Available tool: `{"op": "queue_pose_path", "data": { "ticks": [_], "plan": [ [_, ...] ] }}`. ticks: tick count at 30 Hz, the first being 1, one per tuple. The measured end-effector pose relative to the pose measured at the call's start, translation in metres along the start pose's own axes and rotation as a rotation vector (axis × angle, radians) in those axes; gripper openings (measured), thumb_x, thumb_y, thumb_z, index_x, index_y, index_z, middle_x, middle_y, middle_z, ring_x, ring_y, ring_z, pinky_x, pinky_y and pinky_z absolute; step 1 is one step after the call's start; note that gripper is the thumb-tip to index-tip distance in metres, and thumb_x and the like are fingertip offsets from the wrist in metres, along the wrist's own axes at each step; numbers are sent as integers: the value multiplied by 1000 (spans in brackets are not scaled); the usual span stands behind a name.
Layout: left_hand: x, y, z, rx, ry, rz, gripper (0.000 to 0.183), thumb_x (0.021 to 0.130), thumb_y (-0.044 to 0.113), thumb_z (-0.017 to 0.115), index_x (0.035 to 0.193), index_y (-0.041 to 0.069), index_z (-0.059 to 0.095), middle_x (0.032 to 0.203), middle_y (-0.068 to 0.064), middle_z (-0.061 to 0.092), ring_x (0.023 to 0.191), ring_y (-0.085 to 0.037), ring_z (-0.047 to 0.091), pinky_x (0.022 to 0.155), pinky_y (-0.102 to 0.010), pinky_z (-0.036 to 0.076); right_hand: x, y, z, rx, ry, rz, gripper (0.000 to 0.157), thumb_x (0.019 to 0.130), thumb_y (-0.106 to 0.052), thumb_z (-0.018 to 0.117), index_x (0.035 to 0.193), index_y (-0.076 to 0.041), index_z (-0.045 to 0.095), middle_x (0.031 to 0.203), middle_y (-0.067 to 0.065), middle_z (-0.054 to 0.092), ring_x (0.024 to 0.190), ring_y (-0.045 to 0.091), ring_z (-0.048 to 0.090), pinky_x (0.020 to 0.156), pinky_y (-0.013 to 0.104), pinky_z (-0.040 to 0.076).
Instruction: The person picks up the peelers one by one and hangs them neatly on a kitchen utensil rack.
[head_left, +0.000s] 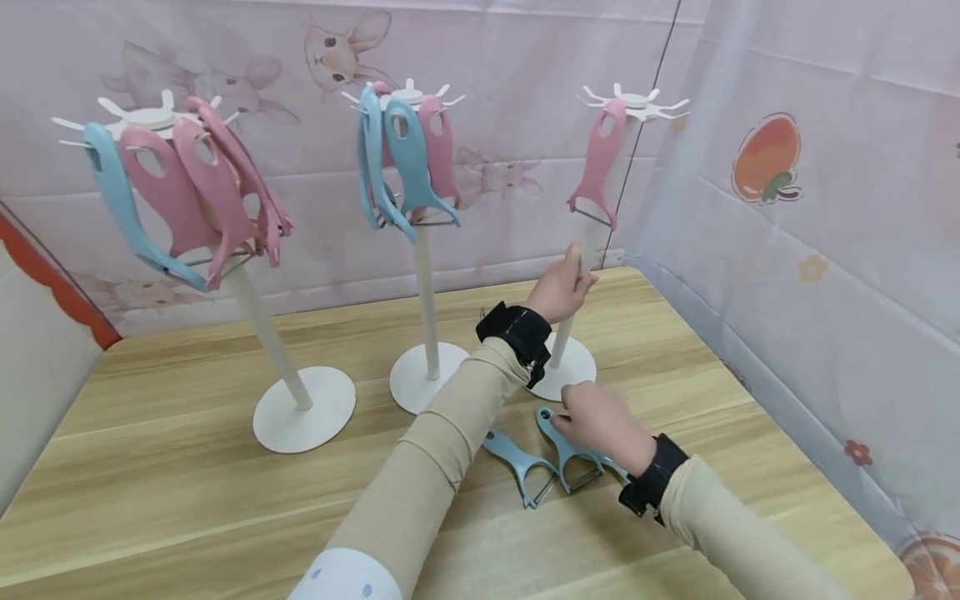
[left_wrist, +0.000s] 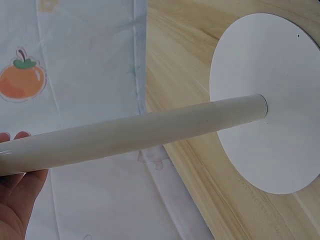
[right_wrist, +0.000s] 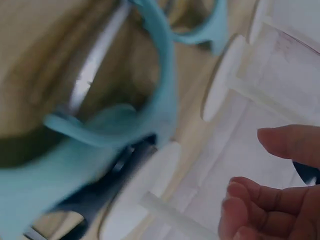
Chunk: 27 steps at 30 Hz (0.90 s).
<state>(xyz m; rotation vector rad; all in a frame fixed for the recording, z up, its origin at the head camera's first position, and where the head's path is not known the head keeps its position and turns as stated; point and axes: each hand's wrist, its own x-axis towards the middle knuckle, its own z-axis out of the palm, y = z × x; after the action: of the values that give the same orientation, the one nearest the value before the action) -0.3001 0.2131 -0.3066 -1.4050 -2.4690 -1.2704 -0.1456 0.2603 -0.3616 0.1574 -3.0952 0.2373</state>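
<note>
My left hand (head_left: 561,285) grips the white pole (left_wrist: 150,130) of the right-hand stand, thumb and fingers around it. A single pink peeler (head_left: 600,158) hangs from a hook on this stand's white top (head_left: 636,102). Over the table in front of its base (head_left: 572,379), my right hand (head_left: 606,425) hovers with fingers loosely bent. Its thumb (right_wrist: 290,142) stands apart from the fingertips, and a dark blue edge shows between them. Below lie light blue peelers: one to the left (head_left: 517,457), another (head_left: 561,442) beside the thumb, and a third (head_left: 617,468) partly hidden under the wrist.
At centre, a second white stand (head_left: 424,308) carries blue and pink peelers. On the left another stand (head_left: 266,337) holds one blue peeler (head_left: 123,200) and several pink ones (head_left: 168,187). A printed cloth backdrop (head_left: 510,50) rises behind the wooden table (head_left: 187,517).
</note>
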Motion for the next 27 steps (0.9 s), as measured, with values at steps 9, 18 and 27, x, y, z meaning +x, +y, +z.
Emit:
{"op": "queue_pose_path", "data": {
  "ticks": [9, 18, 27],
  "plan": [
    [0, 1, 1, -38, -1, -39, 19, 95, 14, 47, 102, 2, 34, 77, -5, 45, 67, -17, 47, 61, -23, 39, -3, -7, 24, -111, -67, -55, 44, 77, -29, 71, 53, -14, 37, 51, -5, 29, 44, 12, 33, 37, 27, 30],
    [-1, 1, 0, 1, 20, -15, 19, 95, 13, 48, 102, 1, 35, 80, -7, 49, 69, -17, 50, 62, -24, 41, -1, -6, 37, -93, -37, -35, 33, 74, -20, 71, 60, -11, 42, 55, -2, 32, 45, 13, 35, 36, 29, 32],
    [-4, 5, 0, 43, 15, -23, 20, 95, 16, 48, 101, 0, 36, 77, -5, 47, 67, -15, 49, 60, -22, 40, -4, -9, 41, -28, -21, -21, 19, 69, -7, 66, 74, -6, 48, 59, 0, 35, 48, 15, 37, 38, 29, 32]
  ]
}}
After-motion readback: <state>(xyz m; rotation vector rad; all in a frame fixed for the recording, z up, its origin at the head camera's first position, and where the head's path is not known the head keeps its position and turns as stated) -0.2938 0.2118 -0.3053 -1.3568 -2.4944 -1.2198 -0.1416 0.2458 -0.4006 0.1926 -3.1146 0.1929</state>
